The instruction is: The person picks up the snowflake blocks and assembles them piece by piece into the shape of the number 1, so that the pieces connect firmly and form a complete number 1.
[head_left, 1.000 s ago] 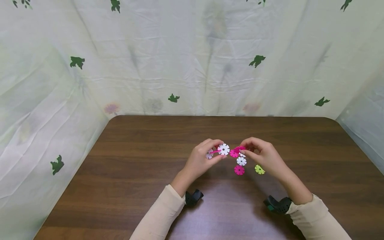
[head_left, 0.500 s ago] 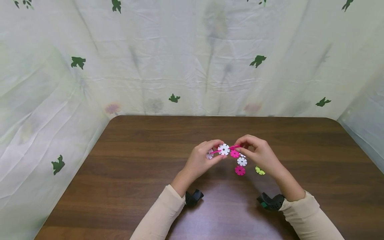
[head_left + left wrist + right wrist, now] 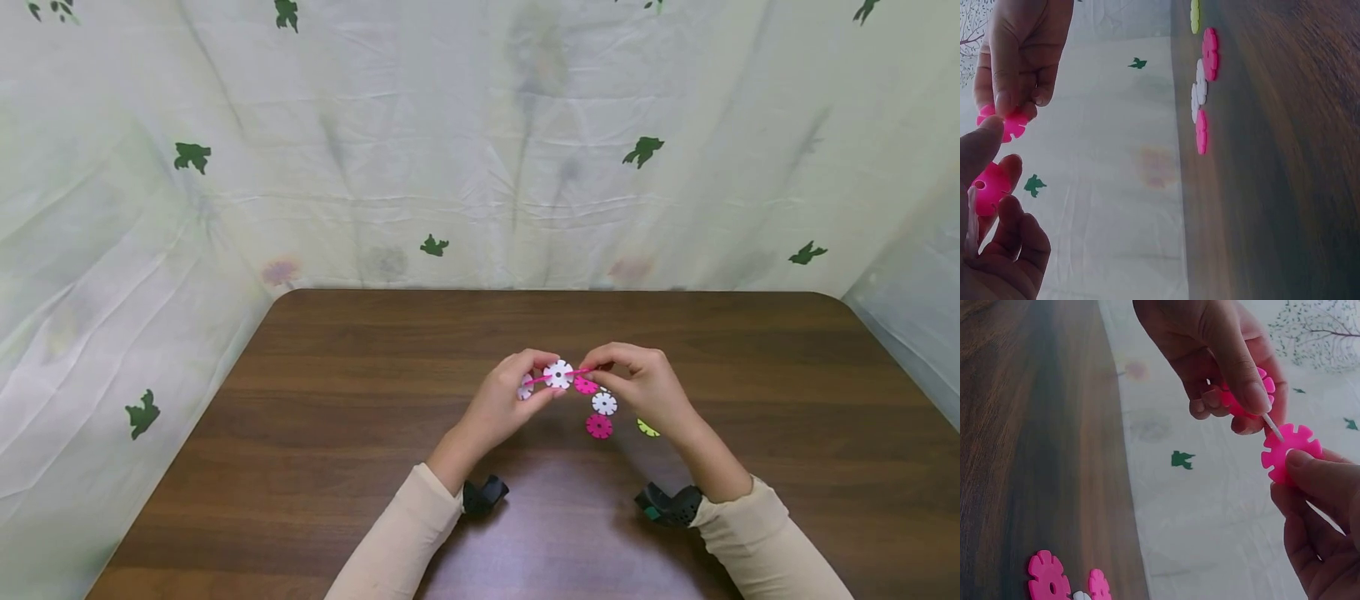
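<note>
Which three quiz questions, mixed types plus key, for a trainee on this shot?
1. The right hand pinches a notched disc. Its colour? A) blue B) pink C) black
2. True or false: the left hand holds nothing.
3. In the head view, what partly covers the yellow-green disc?

Key:
1. B
2. False; it holds a white disc between thumb and fingers.
3. The right hand.

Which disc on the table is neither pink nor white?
The yellow-green disc, farthest right, partly hidden by the right hand; the others are pink or white.
</note>
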### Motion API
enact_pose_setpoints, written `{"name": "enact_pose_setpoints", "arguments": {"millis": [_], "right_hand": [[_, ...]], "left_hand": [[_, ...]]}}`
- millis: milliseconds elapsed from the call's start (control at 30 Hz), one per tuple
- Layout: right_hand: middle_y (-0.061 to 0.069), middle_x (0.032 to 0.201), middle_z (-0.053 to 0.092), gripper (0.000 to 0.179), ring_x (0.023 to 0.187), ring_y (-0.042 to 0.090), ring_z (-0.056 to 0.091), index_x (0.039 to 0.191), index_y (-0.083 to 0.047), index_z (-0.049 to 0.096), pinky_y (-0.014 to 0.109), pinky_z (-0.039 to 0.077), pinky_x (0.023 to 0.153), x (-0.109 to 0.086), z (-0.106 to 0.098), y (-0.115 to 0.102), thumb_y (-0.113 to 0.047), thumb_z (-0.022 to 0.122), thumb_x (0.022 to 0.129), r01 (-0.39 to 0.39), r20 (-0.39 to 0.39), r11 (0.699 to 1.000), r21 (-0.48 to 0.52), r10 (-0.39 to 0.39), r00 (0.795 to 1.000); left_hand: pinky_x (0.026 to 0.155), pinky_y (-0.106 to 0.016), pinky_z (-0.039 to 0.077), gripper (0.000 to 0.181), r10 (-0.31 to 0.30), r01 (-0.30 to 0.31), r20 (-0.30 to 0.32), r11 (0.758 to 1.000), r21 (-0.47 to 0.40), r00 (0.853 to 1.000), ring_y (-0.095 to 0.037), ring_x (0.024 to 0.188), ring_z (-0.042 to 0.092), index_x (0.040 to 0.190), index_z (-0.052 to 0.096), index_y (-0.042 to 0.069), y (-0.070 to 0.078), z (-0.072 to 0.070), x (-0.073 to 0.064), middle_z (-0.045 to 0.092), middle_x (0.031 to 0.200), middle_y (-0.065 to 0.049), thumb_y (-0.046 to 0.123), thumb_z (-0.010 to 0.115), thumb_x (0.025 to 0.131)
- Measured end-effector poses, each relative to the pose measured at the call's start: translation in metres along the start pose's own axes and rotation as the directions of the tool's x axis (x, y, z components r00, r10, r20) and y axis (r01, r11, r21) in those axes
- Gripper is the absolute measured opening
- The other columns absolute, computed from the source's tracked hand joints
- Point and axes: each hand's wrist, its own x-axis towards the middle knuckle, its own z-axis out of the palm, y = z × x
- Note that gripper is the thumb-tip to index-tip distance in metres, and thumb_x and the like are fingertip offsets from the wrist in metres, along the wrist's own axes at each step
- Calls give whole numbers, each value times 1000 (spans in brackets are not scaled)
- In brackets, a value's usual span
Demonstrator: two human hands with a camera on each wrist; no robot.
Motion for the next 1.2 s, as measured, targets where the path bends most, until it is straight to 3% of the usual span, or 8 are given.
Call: {"name": "enact_pose_setpoints", "arguments": {"millis": [267, 467, 633, 800, 1200], "right_hand": [[11, 79, 63, 16, 69, 16, 56, 81, 4, 65, 20, 46, 58, 1, 0, 0, 16, 64, 72, -28, 22, 999, 45, 27, 999], [10, 83, 63, 17, 70, 16, 56, 87, 4, 65, 22, 47, 59, 0, -1, 0, 12, 66, 73, -115, 47, 992, 58, 112, 993], [7, 85, 63, 18, 69, 19, 56, 93, 0, 63, 24, 47, 57, -4, 0, 12, 6, 66, 76, -196, 72, 977, 88, 190, 979], [4, 83, 62, 20, 69, 18, 57, 96, -3, 61, 25, 47, 57, -7, 4, 27, -1, 68, 77, -237, 79, 963, 127, 228, 970], [17, 88, 59, 21, 72, 19, 61, 98, 6, 57, 32, 51, 62, -9, 13, 31, 5, 64, 78, -275, 132, 911, 307, 246, 960]], "left_hand": [[72, -22, 44, 38, 14, -14, -10, 1000, 8, 1000, -18, 82, 54, 106, 59, 4, -3, -1, 0, 61, 94, -3, 14, 76, 73], [81, -22, 42, 43, 27, -26, -19, 999, 20, 999, -12, 92, 53, 111, 60, 6, -6, -2, 1, 60, 104, -2, 18, 76, 73], [86, -23, 41, 46, 77, -77, -28, 997, -2, 997, -12, 98, 54, 112, 58, 4, -6, -2, 1, 60, 105, -4, 15, 77, 71], [83, -24, 41, 46, 99, -97, -30, 994, 55, 995, -10, 95, 55, 110, 60, 5, -4, -1, 2, 61, 103, -2, 17, 78, 69], [68, -21, 39, 45, 108, -98, -57, 983, 157, 992, -9, 80, 56, 106, 62, 9, 2, 2, 1, 62, 96, 1, 24, 79, 68]]}}
